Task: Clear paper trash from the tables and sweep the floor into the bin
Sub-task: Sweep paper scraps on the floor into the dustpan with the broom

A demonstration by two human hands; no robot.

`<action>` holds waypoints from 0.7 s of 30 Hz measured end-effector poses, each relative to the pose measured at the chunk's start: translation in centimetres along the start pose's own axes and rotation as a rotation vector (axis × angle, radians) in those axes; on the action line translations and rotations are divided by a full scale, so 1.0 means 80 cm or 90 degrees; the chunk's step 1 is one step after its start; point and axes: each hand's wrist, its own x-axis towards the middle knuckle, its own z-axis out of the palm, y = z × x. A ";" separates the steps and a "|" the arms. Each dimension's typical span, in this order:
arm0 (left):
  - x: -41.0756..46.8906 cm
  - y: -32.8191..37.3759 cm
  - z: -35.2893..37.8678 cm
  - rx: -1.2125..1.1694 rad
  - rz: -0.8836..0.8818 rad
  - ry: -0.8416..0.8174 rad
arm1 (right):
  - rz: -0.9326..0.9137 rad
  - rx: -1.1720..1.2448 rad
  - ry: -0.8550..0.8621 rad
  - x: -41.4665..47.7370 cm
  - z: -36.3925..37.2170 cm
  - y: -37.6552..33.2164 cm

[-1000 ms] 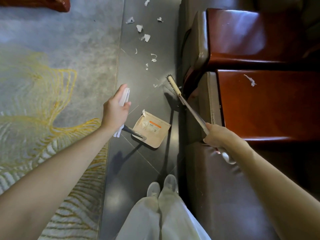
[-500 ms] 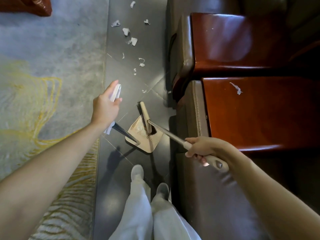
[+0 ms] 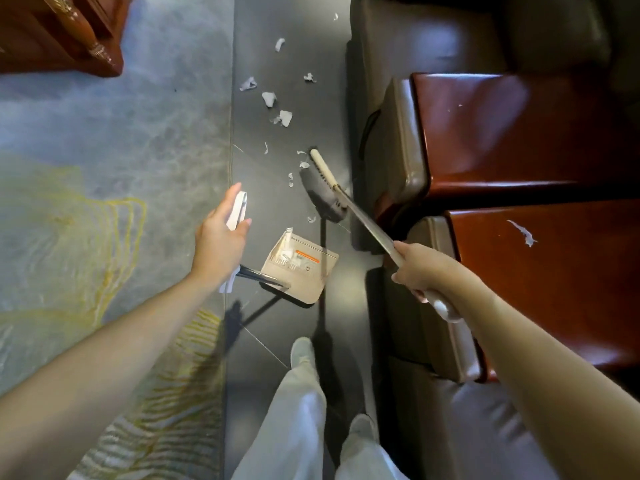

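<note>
My left hand (image 3: 218, 242) grips the white handle of a beige dustpan (image 3: 299, 266) that sits on the dark floor tiles in front of my feet. My right hand (image 3: 420, 271) grips the metal shaft of a broom (image 3: 327, 187), whose grey bristle head rests on the floor beyond the pan. Several torn white paper scraps (image 3: 277, 107) lie scattered on the tiles further ahead, and small bits (image 3: 303, 164) lie right beside the bristles. One paper scrap (image 3: 523, 232) lies on the red-brown table to my right.
A grey rug with yellow lines (image 3: 104, 202) covers the floor on the left. Two red-brown tables (image 3: 519, 133) with leather seats (image 3: 401, 140) line the right side. A wooden furniture corner (image 3: 69, 32) stands at the top left. My legs (image 3: 301, 410) stand behind the pan.
The broom head has swung from the dustpan back out to the floor ahead, next to the small scraps. My left hand and the pan stayed about where they were.
</note>
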 end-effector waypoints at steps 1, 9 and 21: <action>0.016 -0.003 -0.005 0.004 0.006 -0.015 | 0.011 -0.008 0.017 0.015 0.000 -0.008; 0.091 -0.026 -0.022 -0.004 0.002 -0.062 | 0.104 -0.021 -0.041 0.080 0.020 -0.062; 0.130 -0.025 -0.015 -0.014 0.006 -0.074 | 0.129 0.338 -0.137 0.054 -0.034 -0.071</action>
